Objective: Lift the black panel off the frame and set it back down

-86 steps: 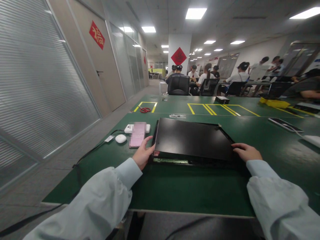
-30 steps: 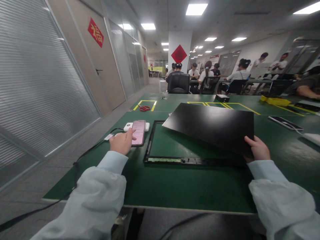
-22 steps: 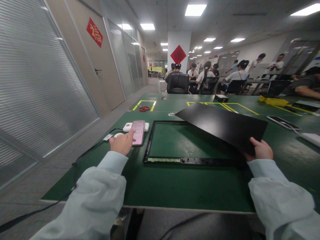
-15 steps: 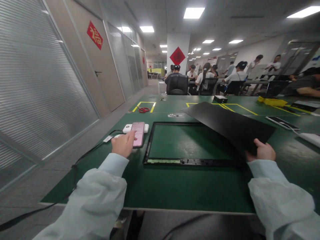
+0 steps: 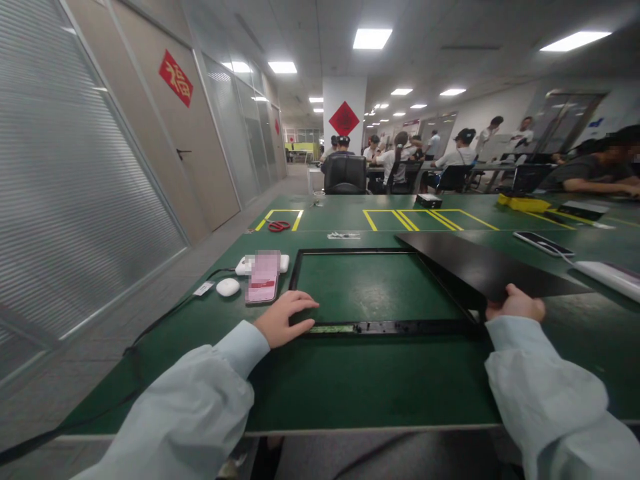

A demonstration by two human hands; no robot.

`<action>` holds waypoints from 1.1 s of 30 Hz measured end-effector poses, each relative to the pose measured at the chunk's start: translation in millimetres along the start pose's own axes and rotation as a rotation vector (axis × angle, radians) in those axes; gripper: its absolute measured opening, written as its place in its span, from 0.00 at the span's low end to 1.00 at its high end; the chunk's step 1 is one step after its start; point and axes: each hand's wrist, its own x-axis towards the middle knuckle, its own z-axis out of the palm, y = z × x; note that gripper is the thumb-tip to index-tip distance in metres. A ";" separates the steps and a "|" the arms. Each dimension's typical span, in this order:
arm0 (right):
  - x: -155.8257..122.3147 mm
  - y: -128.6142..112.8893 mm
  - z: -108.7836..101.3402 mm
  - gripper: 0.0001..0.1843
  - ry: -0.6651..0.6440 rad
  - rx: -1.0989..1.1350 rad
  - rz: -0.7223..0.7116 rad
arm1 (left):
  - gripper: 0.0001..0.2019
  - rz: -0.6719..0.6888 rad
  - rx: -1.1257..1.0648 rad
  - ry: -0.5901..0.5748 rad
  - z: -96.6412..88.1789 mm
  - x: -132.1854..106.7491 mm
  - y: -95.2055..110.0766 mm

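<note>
A thin black rectangular frame (image 5: pixel 400 328) lies flat on the green table (image 5: pixel 370 380), with a pale strip along the left part of its near bar. My left hand (image 5: pixel 286 319) is at the frame's near left corner, fingers spread and holding nothing; whether they touch the bar I cannot tell. With my right hand (image 5: pixel 517 305) I grip the near edge of a flat black panel (image 5: pixel 480 263), which is tilted over the frame's right side. A phone (image 5: pixel 263 277) with a lit pink screen leans on a white device (image 5: pixel 245 264) left of the frame.
Beside the phone sits a white rounded case (image 5: pixel 228 287). Red-handled scissors (image 5: pixel 279 226) and a small clear packet (image 5: pixel 343 235) lie farther back. At right are another phone (image 5: pixel 544 243), a white device (image 5: pixel 607 270) and a yellow object (image 5: pixel 523 203). Several people sit beyond.
My left hand has left the phone's screen and moved right to the frame's near left corner. The black panel in my right hand has come lower and shifted right, uncovering more of the frame.
</note>
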 end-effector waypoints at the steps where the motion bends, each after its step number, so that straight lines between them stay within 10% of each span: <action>1: -1.6 -1.8 2.1 0.30 0.104 0.082 0.031 | 0.18 -0.004 0.000 -0.005 0.2 -0.2 -1.4; 15: 7.8 3.3 1.9 0.33 0.190 0.124 0.253 | 0.21 0.047 0.060 -0.108 -3.7 1.1 7.5; 25: 12.1 11.9 11.1 0.27 0.200 0.349 0.062 | 0.14 0.028 0.132 -0.189 -2.3 4.4 12.4; 33: 21.8 14.6 7.0 0.29 0.181 0.286 0.177 | 0.15 0.029 0.144 -0.188 -1.3 2.6 10.6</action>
